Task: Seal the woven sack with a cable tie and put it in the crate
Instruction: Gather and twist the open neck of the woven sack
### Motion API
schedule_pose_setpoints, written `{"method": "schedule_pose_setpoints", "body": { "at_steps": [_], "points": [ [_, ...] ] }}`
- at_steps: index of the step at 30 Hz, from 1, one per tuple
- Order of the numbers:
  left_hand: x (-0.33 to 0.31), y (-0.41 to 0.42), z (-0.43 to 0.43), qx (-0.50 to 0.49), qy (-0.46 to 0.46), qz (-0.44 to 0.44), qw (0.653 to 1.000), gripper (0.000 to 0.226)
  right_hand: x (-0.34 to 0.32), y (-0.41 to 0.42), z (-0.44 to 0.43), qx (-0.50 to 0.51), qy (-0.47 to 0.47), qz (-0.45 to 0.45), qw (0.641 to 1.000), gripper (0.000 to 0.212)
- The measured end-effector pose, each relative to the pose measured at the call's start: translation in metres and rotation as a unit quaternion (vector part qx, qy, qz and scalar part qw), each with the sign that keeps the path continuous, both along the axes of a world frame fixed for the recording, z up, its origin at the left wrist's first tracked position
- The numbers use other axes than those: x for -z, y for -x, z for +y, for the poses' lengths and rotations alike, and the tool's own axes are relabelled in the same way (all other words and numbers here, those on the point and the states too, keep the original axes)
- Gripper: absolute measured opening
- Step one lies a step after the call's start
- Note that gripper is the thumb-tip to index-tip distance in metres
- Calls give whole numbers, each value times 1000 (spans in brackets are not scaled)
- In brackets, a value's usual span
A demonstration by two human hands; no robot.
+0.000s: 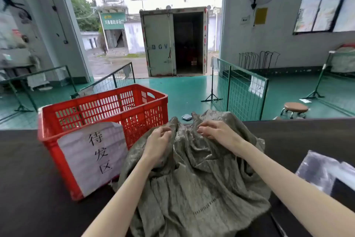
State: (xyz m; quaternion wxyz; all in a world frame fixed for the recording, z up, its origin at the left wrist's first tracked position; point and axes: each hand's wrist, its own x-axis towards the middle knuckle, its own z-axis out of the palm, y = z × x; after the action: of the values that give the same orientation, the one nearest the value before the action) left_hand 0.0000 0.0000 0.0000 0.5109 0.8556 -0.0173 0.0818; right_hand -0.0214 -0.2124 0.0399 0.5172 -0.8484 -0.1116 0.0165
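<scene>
The sack (192, 169) lies slumped on the dark table (28, 179), just right of the red crate (103, 121). Its mouth is unsealed. The left hand (158, 143) and right hand (217, 131) pinch the cloth, gathering the neck. No cable tie is visible. Next, the neck must be bunched tight and a tie fetched.

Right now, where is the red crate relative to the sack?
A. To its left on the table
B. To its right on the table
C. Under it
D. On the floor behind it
A: the red crate stands on the dark table, left of the sack.
</scene>
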Motion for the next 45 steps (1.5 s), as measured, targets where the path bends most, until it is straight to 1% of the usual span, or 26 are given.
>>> {"method": "schedule_pose_setpoints", "body": {
  "at_steps": [2, 5, 8, 11, 15, 18, 22, 24, 26, 28, 30, 31, 34, 36, 38, 39, 41, 42, 43, 44, 45],
  "points": [
    [12, 2, -1, -18, -27, 16, 999, 33, 11, 0, 3, 6, 55, -20, 998, 24],
    [36, 8, -4, -31, -57, 58, 996, 58, 31, 3, 9, 7, 63, 0, 998, 27],
    [53, 16, -11, -27, -49, 86, 995, 79, 44, 7, 12, 12, 71, 3, 997, 27],
    [73, 21, -10, -13, -25, 73, 997, 87, 57, 10, 11, 11, 79, 7, 997, 29],
    [77, 33, -11, -12, 62, 24, 998, 73, 65, 15, 10, 17, 54, 0, 998, 34],
    [72, 49, -18, 17, 106, -12, 994, 69, 68, 19, 12, 28, -12, 1, 1000, 37],
    [67, 77, -25, 57, 86, -39, 994, 73, 64, 26, 21, 44, -144, 24, 988, 44],
    [67, 90, -28, 92, 69, -36, 993, 70, 61, 30, 26, 40, -198, 39, 979, 42],
    [69, 103, -30, 123, 58, -16, 991, 67, 65, 34, 31, 23, -237, 50, 970, 38],
    [71, 116, -32, 153, 55, 9, 987, 66, 72, 36, 35, 18, -245, 48, 968, 43],
    [74, 128, -34, 173, 52, 40, 983, 67, 80, 39, 37, 30, -219, 31, 975, 56],
    [75, 133, -34, 181, 53, 55, 981, 66, 83, 40, 37, 37, -201, 17, 979, 58],
    [76, 152, -33, 198, 52, 79, 976, 58, 96, 46, 34, 52, -170, -10, 984, 53],
    [74, 165, -32, 199, 25, 74, 977, 48, 103, 49, 29, 64, -164, -20, 984, 49],
    [66, 176, -32, 180, 23, 44, 982, 34, 107, 52, 25, 72, -177, -21, 981, 46],
    [60, 181, -32, 156, 38, 12, 987, 29, 108, 53, 23, 76, -181, -17, 980, 46],
    [54, 182, -32, 66, 84, -42, 993, 23, 110, 57, 19, 75, -180, -11, 981, 42],
    [52, 180, -32, 11, 118, -40, 992, 23, 111, 60, 17, 73, -175, -7, 982, 39],
    [51, 176, -31, -36, 167, -6, 985, 23, 111, 64, 16, 70, -166, -1, 984, 36],
    [49, 171, -30, -62, 234, 60, 968, 25, 111, 68, 15, 65, -158, 4, 985, 32],
    [50, 164, -28, -75, 306, 143, 938, 30, 111, 71, 14, 63, -144, 8, 988, 27]
  ]
}}
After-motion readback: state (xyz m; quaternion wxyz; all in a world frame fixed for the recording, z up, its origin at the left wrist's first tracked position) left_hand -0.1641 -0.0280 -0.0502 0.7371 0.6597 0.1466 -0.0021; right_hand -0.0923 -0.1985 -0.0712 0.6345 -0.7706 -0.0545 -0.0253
